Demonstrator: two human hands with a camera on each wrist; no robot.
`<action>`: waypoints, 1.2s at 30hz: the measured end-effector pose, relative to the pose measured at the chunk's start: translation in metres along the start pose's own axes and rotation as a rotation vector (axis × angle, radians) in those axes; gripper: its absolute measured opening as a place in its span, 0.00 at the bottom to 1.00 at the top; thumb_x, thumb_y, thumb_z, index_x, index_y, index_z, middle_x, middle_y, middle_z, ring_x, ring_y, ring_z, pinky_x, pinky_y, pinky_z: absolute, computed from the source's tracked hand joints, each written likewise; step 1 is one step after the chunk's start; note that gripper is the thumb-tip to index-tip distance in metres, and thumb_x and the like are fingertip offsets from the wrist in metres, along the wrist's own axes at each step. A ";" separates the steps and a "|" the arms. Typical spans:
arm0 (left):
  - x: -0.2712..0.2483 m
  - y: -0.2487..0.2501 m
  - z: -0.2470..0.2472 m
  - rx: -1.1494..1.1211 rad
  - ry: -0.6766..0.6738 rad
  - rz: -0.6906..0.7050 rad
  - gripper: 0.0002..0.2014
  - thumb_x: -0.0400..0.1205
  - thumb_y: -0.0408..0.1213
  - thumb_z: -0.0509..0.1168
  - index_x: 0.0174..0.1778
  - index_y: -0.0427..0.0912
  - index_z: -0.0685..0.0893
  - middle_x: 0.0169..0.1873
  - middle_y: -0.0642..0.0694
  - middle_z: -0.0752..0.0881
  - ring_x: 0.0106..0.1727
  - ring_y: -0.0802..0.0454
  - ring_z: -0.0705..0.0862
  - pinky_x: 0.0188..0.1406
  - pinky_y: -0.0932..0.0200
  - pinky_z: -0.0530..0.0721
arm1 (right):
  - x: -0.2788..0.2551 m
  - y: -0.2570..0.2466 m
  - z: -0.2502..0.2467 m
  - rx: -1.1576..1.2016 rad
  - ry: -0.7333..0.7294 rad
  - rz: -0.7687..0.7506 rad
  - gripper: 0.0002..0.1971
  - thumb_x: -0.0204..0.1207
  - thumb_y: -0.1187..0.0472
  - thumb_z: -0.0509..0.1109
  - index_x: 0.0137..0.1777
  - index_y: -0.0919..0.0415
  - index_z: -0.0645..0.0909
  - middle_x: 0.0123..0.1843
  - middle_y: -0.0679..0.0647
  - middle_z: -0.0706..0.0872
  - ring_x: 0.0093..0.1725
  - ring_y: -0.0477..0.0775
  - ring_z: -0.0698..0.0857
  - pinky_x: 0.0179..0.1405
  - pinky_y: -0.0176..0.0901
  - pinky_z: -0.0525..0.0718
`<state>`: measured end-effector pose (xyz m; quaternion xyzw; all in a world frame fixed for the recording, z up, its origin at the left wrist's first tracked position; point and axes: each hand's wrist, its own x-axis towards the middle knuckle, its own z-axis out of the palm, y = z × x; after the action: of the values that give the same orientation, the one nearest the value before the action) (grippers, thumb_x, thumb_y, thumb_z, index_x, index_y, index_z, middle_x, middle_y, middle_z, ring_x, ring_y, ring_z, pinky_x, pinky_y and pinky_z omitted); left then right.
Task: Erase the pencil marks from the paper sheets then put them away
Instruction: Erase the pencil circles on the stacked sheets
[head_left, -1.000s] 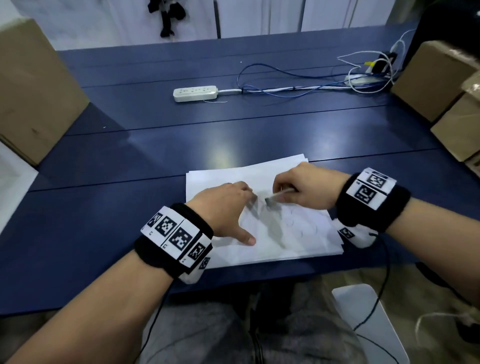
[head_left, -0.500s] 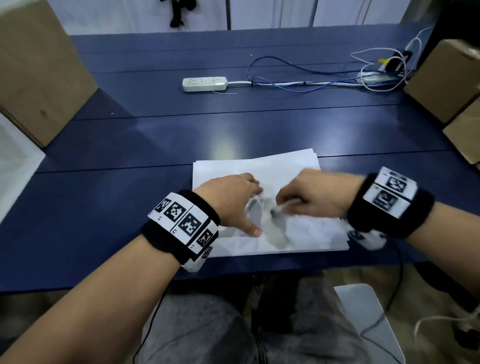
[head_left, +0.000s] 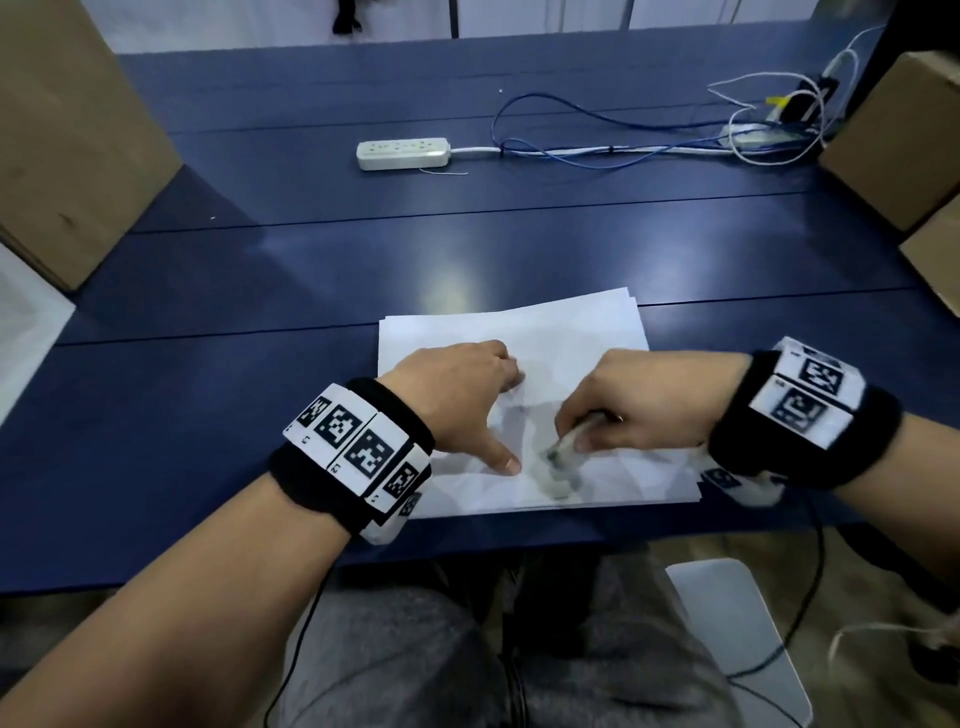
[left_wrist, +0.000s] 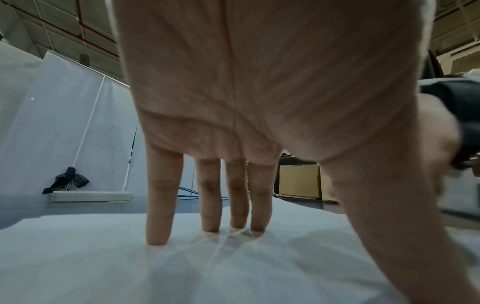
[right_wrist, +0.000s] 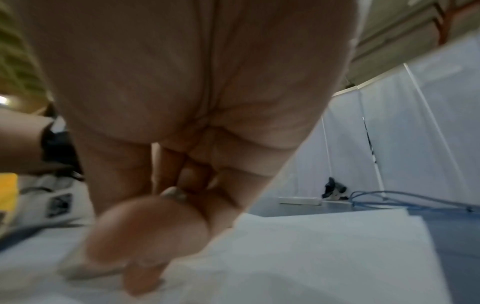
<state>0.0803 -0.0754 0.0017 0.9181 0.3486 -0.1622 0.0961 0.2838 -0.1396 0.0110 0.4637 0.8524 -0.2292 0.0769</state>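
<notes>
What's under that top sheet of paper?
More white sheets, their edges peeking out at the far right corner, lying on the blue table. How many is hidden.

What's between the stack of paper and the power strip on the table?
Only bare blue table separates the paper stack from the power strip, in the head view.

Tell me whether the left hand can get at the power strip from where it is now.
Probably yes, with a forward stretch. The left hand presses flat on the paper, holding nothing, and only bare table lies between it and the power strip.
</notes>
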 end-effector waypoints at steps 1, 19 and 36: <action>0.000 0.000 0.000 -0.007 -0.001 -0.001 0.49 0.62 0.72 0.74 0.77 0.52 0.73 0.66 0.58 0.74 0.65 0.53 0.79 0.56 0.45 0.85 | 0.006 0.005 -0.004 -0.038 0.063 0.048 0.09 0.80 0.52 0.68 0.54 0.50 0.87 0.40 0.46 0.89 0.37 0.42 0.80 0.44 0.36 0.79; 0.003 0.003 -0.004 0.006 -0.016 -0.018 0.45 0.60 0.71 0.75 0.72 0.54 0.76 0.61 0.59 0.74 0.61 0.54 0.80 0.53 0.48 0.84 | 0.008 0.017 -0.004 -0.080 0.157 0.088 0.13 0.81 0.50 0.64 0.47 0.56 0.85 0.35 0.52 0.86 0.35 0.53 0.77 0.43 0.49 0.82; 0.008 0.006 -0.009 0.037 -0.028 -0.041 0.45 0.56 0.72 0.77 0.65 0.52 0.79 0.57 0.58 0.76 0.57 0.53 0.81 0.51 0.47 0.85 | 0.012 0.008 -0.008 -0.010 -0.002 0.027 0.10 0.79 0.53 0.67 0.53 0.53 0.88 0.39 0.48 0.89 0.37 0.47 0.77 0.45 0.43 0.81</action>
<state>0.0923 -0.0724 0.0078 0.9099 0.3631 -0.1834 0.0808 0.2841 -0.1231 0.0119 0.4746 0.8471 -0.2242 0.0833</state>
